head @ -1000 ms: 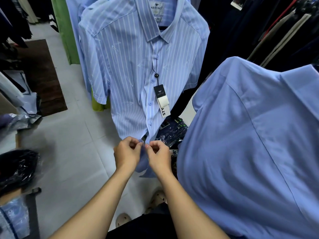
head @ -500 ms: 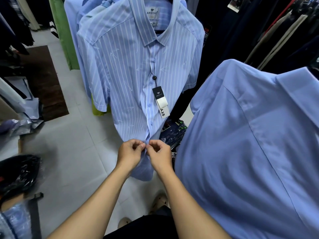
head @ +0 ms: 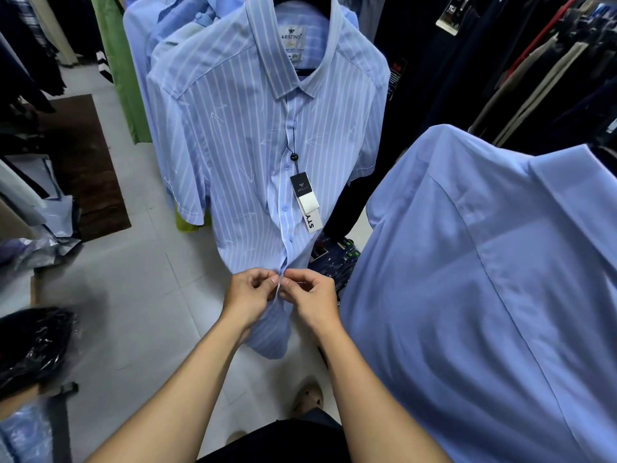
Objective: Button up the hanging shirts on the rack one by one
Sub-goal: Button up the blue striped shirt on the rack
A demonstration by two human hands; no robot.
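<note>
The striped shirt (head: 253,155) is hanging on the rack. The left hand (head: 248,294) and right hand (head: 310,297) are pinching its front edges together near the bottom, fingers curled.

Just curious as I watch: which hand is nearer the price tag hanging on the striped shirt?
The right hand. It pinches the placket almost straight below the hang tag on the striped shirt; the left hand pinches the other edge, further to the left.
</note>
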